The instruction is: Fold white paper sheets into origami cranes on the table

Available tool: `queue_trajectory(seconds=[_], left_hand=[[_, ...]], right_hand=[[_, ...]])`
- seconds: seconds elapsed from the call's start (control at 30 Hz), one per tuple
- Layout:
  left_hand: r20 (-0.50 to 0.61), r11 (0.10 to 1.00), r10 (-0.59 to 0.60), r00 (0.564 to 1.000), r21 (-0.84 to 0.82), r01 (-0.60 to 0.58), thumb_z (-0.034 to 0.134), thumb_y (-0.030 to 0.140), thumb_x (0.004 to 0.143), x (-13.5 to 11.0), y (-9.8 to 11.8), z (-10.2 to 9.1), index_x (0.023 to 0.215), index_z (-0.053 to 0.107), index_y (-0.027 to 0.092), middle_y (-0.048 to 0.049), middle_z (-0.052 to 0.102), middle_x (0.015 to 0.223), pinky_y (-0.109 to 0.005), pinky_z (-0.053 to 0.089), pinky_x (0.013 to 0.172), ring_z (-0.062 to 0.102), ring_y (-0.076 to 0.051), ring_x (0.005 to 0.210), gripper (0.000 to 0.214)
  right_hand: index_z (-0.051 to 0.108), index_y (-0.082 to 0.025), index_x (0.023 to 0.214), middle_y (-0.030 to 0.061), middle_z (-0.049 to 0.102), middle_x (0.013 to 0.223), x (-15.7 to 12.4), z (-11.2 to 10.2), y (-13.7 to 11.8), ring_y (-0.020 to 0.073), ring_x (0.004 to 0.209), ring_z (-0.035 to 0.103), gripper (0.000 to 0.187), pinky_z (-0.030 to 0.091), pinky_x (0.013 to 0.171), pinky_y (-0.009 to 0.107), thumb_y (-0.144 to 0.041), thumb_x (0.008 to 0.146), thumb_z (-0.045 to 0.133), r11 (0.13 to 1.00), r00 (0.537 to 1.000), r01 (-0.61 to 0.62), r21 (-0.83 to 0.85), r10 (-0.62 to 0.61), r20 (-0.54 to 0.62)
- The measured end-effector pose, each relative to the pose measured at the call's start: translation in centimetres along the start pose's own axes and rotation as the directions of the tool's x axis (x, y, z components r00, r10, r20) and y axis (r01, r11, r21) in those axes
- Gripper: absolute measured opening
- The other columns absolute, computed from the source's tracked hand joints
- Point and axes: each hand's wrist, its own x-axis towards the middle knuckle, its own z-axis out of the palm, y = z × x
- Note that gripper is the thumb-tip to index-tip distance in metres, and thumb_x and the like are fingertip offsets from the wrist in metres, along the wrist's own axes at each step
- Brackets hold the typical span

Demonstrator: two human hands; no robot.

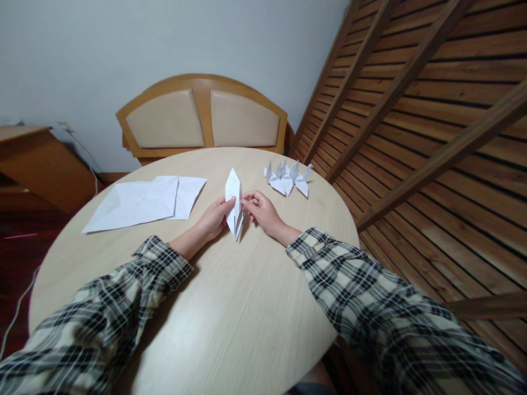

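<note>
Head view showed the left hand closed on a folded paper, thumb in front, its fingers mostly hidden behind. The right hand curled at the paper's right edge; whether it gripped could not be told. Both arms reached forward over the table. Paper birds overlapped beyond, hard to count.

I wear checked sleeves, the left sleeve and right sleeve alike in black, grey and cream, crossed by thin pale lines. The cloth creases along its length, and wide, loose cuffs leave my left hand and right hand bare.
</note>
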Motion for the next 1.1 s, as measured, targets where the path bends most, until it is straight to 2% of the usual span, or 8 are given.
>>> queue_trajectory(seconds=[0.13, 0.3, 0.53, 0.67, 0.8, 0.87, 0.97, 1.1], left_hand=[[-0.026, 1.0, -0.003, 1.0, -0.015, 0.003, 0.072, 0.022, 0.08, 0.0, 0.0, 0.1, 0.082, 0.068, 0.01, -0.0062, 0.069, 0.071, -0.024, 0.044, 0.055, 0.059, -0.012, 0.057, 0.012], [-0.034, 1.0, -0.014, 0.999, -0.004, 0.014, 0.073, 0.021, 0.079, 0.1, 0.0, 0.0, 0.082, 0.07, 0.009, -0.0051, 0.067, 0.069, -0.024, 0.042, 0.054, 0.056, -0.011, 0.056, 0.013], [0.026, 1.0, -0.021, 0.999, 0.006, 0.021, 0.075, 0.022, 0.077, 0.2, -0.1, -0.1, 0.086, 0.071, 0.009, -0.0088, 0.07, 0.077, -0.026, 0.045, 0.058, 0.059, -0.014, 0.06, 0.016], [0.022, 1.0, -0.023, 0.999, -0.013, 0.023, 0.075, 0.019, 0.073, 0.3, 0.0, -0.2, 0.083, 0.07, 0.009, -0.008, 0.07, 0.073, -0.027, 0.045, 0.056, 0.059, -0.014, 0.058, 0.015], [-0.005, 0.997, -0.033, 0.999, -0.071, 0.032, 0.074, 0.017, 0.072, 0.4, 0.0, -0.2, 0.08, 0.068, 0.009, -0.0073, 0.069, 0.071, -0.028, 0.047, 0.058, 0.059, -0.015, 0.058, 0.012], [-0.028, 0.997, -0.024, 0.999, -0.075, 0.022, 0.073, 0.017, 0.072, 0.5, 0.0, -0.2, 0.078, 0.067, 0.009, -0.007, 0.068, 0.071, -0.027, 0.047, 0.059, 0.06, -0.015, 0.059, 0.011], [-0.066, 0.998, 0.028, 0.997, -0.061, -0.032, 0.073, 0.017, 0.072, 0.5, -0.2, -0.3, 0.076, 0.066, 0.01, -0.0049, 0.067, 0.069, -0.025, 0.046, 0.056, 0.058, -0.012, 0.057, 0.012], [-0.031, 0.996, 0.086, 0.996, -0.034, -0.087, 0.075, 0.021, 0.072, 0.5, -0.4, -0.2, 0.079, 0.067, 0.009, -0.0056, 0.069, 0.073, -0.025, 0.048, 0.058, 0.06, -0.013, 0.061, 0.016]], right_hand=[[0.057, -0.02, 0.091, -0.0059, 0.052, 0.063, -0.1, 0.0, 0.0, 0.0064, 0.041, 0.042, 0.012, 0.028, 0.033, 0.019, -0.031, 0.087, 0.061, 0.995, 0.998, 0.051, -0.085, -0.053, -0.024], [0.062, -0.02, 0.095, -0.0072, 0.045, 0.057, -0.2, -0.1, 0.1, 0.0078, 0.044, 0.039, 0.014, 0.028, 0.037, 0.02, -0.031, 0.087, 0.062, 0.986, 0.994, 0.104, -0.127, -0.107, -0.021], [0.065, -0.02, 0.095, -0.0033, 0.049, 0.066, -0.5, -0.2, -0.6, 0.0105, 0.056, 0.045, 0.015, 0.033, 0.048, 0.022, -0.031, 0.086, 0.061, 0.972, 0.994, 0.106, -0.212, -0.108, 0.0], [0.062, -0.02, 0.098, -0.0036, 0.05, 0.066, -0.7, -0.1, -1.1, 0.0103, 0.056, 0.045, 0.015, 0.034, 0.048, 0.022, -0.032, 0.088, 0.058, 0.977, 0.996, 0.093, -0.193, -0.088, 0.033], [0.048, -0.025, 0.105, -0.0065, 0.053, 0.068, -0.8, 0.3, -0.9, 0.0083, 0.051, 0.045, 0.023, 0.033, 0.044, 0.019, -0.04, 0.091, 0.056, 0.993, 0.997, 0.077, -0.091, -0.074, 0.035], [0.044, -0.025, 0.1, -0.0073, 0.053, 0.066, -0.8, 0.3, -0.6, 0.0082, 0.047, 0.045, 0.026, 0.032, 0.041, 0.019, -0.048, 0.091, 0.055, 0.996, 0.998, 0.056, -0.075, -0.054, 0.033], [0.046, -0.023, 0.084, -0.0075, 0.048, 0.056, -0.9, 0.2, -0.5, 0.0084, 0.043, 0.044, 0.036, 0.032, 0.04, 0.02, -0.058, 0.091, 0.051, 0.988, 0.994, 0.03, -0.151, -0.013, 0.109], [0.049, -0.019, 0.07, -0.005, 0.047, 0.053, -1.0, 0.2, -0.8, 0.0082, 0.046, 0.045, 0.045, 0.033, 0.045, 0.021, -0.06, 0.089, 0.054, 0.965, 0.979, 0.036, -0.26, 0.018, 0.202]])
